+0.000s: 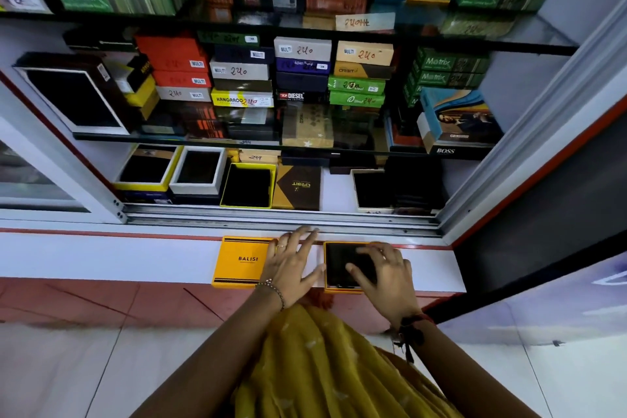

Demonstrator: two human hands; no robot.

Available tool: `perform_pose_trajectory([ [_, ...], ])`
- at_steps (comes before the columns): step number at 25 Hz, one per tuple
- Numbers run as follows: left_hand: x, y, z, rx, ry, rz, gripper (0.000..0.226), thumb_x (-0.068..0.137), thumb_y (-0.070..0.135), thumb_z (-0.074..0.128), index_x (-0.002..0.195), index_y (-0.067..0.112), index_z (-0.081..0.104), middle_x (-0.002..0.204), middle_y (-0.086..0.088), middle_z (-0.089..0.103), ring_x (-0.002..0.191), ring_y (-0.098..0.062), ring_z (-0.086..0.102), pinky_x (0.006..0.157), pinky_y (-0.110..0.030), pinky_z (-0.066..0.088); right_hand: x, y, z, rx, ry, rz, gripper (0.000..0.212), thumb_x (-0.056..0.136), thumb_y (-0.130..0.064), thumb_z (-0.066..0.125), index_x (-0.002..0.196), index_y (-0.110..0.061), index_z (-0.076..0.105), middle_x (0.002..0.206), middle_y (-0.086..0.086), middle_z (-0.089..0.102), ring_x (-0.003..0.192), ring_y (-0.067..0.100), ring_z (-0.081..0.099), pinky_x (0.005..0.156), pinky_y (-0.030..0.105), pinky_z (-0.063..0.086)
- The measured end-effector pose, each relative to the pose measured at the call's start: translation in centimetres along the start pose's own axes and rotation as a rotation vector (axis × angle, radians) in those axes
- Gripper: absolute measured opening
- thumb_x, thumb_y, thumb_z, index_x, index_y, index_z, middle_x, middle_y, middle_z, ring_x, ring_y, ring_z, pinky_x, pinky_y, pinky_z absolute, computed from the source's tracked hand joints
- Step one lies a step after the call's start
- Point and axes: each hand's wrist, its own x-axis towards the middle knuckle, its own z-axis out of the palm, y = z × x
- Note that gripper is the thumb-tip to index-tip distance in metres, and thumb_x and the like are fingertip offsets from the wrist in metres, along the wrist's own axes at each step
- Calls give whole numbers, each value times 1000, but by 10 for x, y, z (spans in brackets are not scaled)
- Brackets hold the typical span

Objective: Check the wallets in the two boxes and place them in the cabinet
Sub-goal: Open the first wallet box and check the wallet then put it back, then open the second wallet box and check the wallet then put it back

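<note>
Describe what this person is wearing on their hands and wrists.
Both forearms are bare, with no sleeves. The left hand has a ring on one finger and a thin beaded bracelet at the wrist. The right hand is ringless as far as visible; its wrist carries a knotted red-and-black thread band with dangling ends.

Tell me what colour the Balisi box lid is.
Yellow-orange with black stripes, seen in the head view: Balisi box lid.

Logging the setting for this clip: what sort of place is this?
Most likely a shop selling wallets. A glass-shelved display cabinet holds stacked branded boxes with handwritten prices, and both hands rest on a ledge beside a yellow Balisi box.
</note>
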Motion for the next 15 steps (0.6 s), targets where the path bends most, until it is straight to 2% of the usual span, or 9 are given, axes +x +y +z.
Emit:
perform_pose_trajectory([
  [3, 2, -25, -16, 22, 97, -77, 66, 93, 60, 31, 152, 32, 22, 160, 2, 26, 143, -26, 31, 115, -46, 25, 21, -22, 0, -27, 84, -28, 49, 95, -55, 48, 132, -24, 54, 138, 3, 52, 130, 25, 47, 106, 44, 39],
  [8, -5, -81, -36, 49, 106, -172, 62, 93, 58, 34, 147, 29, 33, 155, -2, 33, 140, -26, 36, 112, -50, 29, 42, -84, 17, -1, 18, -41, 52, 95, -56, 46, 136, -24, 51, 142, 6, 49, 134, 26, 44, 110, 45, 36],
  [12, -22, -120, -47, -33, 152, -337, 45, 94, 48, 40, 128, 21, 51, 128, -7, 54, 119, -28, 50, 96, -43, 39, 43, -141, 41, -11, -65, 19, 52, 92, -57, 50, 128, -19, 53, 127, 12, 53, 117, 33, 51, 94, 46, 44],
  [15, -29, -146, -45, -171, -7, -565, 43, 97, 46, 29, 120, 17, 51, 111, -12, 67, 116, -31, 52, 91, -43, 44, 36, -177, 62, 68, -272, 140, 65, 86, -60, 58, 132, -16, 44, 128, 13, 47, 118, 33, 49, 94, 43, 48],
])
